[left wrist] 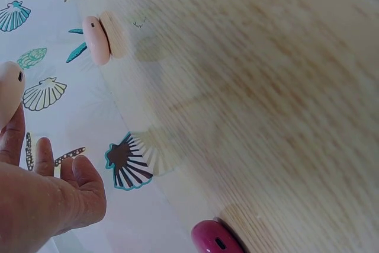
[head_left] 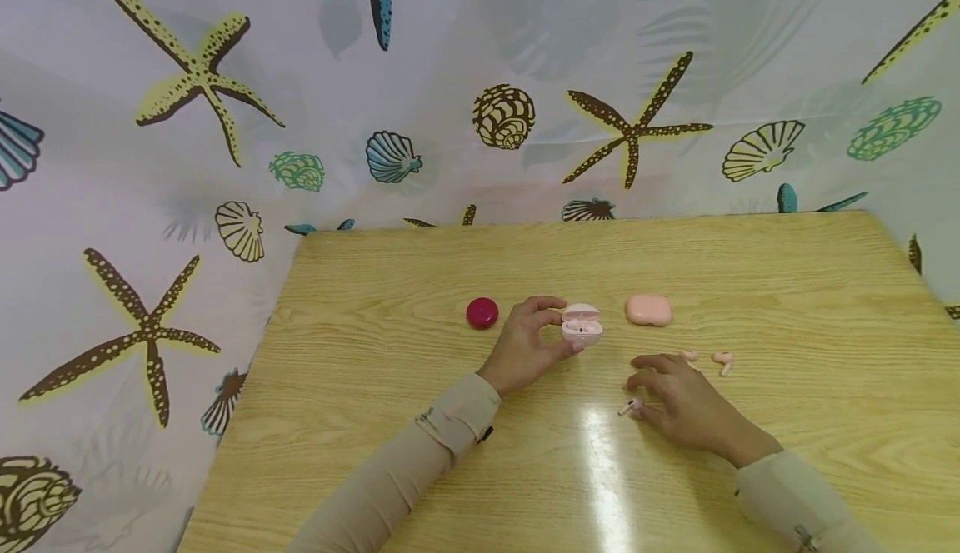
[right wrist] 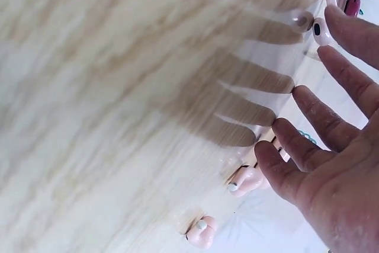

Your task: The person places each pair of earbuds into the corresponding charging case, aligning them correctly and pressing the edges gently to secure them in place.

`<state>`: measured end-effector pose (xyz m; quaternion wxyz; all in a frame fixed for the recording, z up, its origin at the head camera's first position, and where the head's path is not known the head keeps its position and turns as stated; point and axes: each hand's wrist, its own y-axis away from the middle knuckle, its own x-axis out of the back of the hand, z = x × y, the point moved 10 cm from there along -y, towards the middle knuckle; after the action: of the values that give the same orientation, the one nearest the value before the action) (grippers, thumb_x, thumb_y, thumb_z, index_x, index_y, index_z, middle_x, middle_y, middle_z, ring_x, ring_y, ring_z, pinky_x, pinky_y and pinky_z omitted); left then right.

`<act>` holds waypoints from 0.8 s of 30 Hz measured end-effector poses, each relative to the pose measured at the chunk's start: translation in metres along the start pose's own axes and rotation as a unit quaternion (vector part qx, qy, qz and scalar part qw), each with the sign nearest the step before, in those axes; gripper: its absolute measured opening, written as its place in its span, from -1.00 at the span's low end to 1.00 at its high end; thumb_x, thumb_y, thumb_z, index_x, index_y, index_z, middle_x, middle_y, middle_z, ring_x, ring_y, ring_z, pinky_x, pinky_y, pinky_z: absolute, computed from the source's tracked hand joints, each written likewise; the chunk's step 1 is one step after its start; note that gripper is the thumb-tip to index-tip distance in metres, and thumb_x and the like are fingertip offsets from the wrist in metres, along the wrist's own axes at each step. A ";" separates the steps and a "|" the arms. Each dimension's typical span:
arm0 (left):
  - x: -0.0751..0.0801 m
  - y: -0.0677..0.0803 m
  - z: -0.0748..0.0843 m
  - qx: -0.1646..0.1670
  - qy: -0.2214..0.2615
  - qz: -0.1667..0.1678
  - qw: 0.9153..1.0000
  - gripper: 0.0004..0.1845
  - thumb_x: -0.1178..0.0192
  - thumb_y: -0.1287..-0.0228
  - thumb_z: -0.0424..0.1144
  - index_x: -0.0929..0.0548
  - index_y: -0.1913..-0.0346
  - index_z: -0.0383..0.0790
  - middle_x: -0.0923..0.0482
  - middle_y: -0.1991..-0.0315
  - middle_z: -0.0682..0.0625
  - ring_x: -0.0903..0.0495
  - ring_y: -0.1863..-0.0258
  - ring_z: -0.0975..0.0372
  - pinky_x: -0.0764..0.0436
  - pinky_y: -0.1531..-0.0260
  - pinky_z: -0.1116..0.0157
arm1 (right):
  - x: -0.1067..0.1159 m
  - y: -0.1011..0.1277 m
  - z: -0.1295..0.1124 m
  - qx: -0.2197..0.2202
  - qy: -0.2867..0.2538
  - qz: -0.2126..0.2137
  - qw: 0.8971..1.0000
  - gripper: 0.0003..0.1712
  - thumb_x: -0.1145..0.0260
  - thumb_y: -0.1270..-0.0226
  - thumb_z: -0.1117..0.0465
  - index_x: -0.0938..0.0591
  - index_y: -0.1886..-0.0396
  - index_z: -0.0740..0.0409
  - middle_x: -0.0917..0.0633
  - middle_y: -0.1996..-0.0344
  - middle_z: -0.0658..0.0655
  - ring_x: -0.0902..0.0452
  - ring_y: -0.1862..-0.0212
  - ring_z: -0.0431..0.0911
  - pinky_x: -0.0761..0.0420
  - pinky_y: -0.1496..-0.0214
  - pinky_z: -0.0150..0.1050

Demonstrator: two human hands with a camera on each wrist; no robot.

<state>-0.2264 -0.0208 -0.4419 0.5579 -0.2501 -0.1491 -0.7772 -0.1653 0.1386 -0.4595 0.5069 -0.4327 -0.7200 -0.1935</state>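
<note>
My left hand (head_left: 525,345) grips an opened pale pink earbud case (head_left: 582,330) by its sides, thumb at the front and fingers behind. Part of this case (left wrist: 10,90) shows at the left wrist view's edge. My right hand (head_left: 678,403) is low over the table with its fingers spread and nearly straight. A pale pink earbud (head_left: 634,405) lies at its thumb tip, and in the right wrist view the index fingertip is close beside that earbud (right wrist: 321,31). Two pink earbuds, one (head_left: 723,358) right of the fingers and another (head_left: 689,355) just past them, lie on the table.
A closed salmon-pink case (head_left: 649,310) sits to the right of the held case. Left of the left hand is a round magenta case (head_left: 482,313). The wooden table (head_left: 375,286) meets a cloth (head_left: 450,62) printed with shells and starfish at its back.
</note>
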 end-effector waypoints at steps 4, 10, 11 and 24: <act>0.000 0.000 -0.002 0.000 0.001 0.000 1.000 -0.78 -0.37 -0.13 -0.20 -0.69 0.18 -0.20 -0.47 -0.20 0.01 -0.35 -0.28 0.08 -0.32 -0.32 0.07 | -0.001 0.001 0.000 0.008 -0.010 0.009 1.000 -0.74 -0.49 0.03 0.26 -0.67 0.28 0.05 -0.65 0.01 0.29 -0.54 -0.03 0.24 -0.54 0.09 0.24; 0.000 -0.001 -0.002 0.003 -0.004 0.000 1.000 -0.77 -0.38 -0.12 -0.18 -0.69 0.18 -0.19 -0.47 -0.20 0.01 -0.35 -0.28 0.09 -0.33 -0.31 0.08 | 0.000 0.002 -0.002 0.017 -0.008 0.024 1.000 -0.81 -0.50 0.02 0.25 -0.69 0.37 -0.02 -0.65 0.03 0.28 -0.55 -0.02 0.24 -0.55 0.11 0.25; 0.000 0.000 -0.002 0.003 -0.004 0.000 1.000 -0.77 -0.38 -0.12 -0.18 -0.70 0.18 -0.19 -0.47 -0.20 0.01 -0.35 -0.28 0.09 -0.33 -0.31 0.09 | 0.000 0.002 -0.002 0.013 -0.009 0.021 1.000 -0.82 -0.49 0.01 0.24 -0.69 0.37 -0.03 -0.64 0.02 0.28 -0.55 -0.03 0.25 -0.54 0.11 0.26; -0.001 0.001 -0.002 -0.003 -0.002 -0.002 1.000 -0.78 -0.38 -0.12 -0.19 -0.69 0.20 -0.21 -0.48 -0.18 0.00 -0.36 -0.28 0.08 -0.32 -0.32 0.08 | -0.006 -0.001 -0.001 0.008 -0.007 0.013 1.000 -0.91 -0.44 -0.06 0.28 -0.69 0.40 0.13 -0.66 0.08 0.25 -0.57 0.00 0.20 -0.56 0.02 0.19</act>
<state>-0.2255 -0.0217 -0.4436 0.5552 -0.2527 -0.1480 -0.7784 -0.1651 0.1344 -0.4637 0.5078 -0.4391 -0.7193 -0.1786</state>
